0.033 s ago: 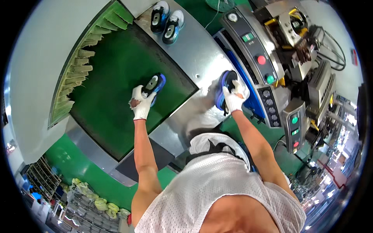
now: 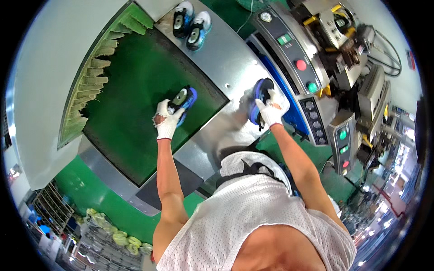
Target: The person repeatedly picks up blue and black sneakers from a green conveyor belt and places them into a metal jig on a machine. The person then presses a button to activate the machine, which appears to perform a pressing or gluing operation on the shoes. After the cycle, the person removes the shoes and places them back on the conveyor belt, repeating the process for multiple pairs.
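Your left hand (image 2: pixel 166 121) grips a shoe (image 2: pixel 183 101) on the green belt (image 2: pixel 135 90); your right hand (image 2: pixel 272 109) clasps another shoe (image 2: pixel 260 101) on the steel table (image 2: pixel 226 58) beside the control panel (image 2: pixel 300 67). A loose grip could drop either; your right sits near the buttons.

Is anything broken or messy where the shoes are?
Nothing stands out. The left hand grips one blue shoe on the green belt, the right hand grips another on the metal table, and a pair sits neatly side by side.
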